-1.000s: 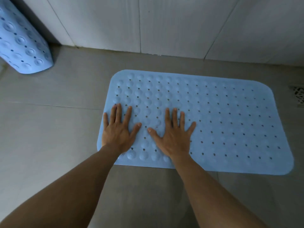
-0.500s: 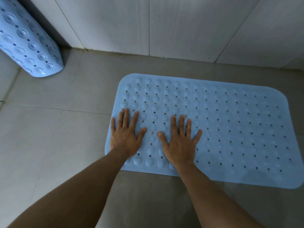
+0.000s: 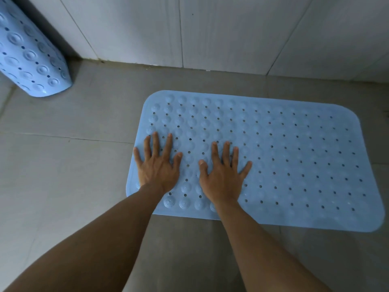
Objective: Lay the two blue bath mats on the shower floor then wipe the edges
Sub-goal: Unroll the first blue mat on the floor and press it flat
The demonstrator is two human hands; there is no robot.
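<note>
Head cam: barely anything has moved in the last second. Both palms stay flat on the left end of the first mat (image 3: pixel 294 154), left hand (image 3: pixel 157 167) and right hand (image 3: pixel 221 175) with fingers straight and spread, gripping nothing, just pressing. That mat lies flat on the shower floor (image 3: pixel 63 165) near the wall (image 3: pixel 210 28). I reckon it's being seated. The second mat (image 3: pixel 31 55) stands curled in the far-left corner, maybe leaning on something, so it's not laid yet.
</note>
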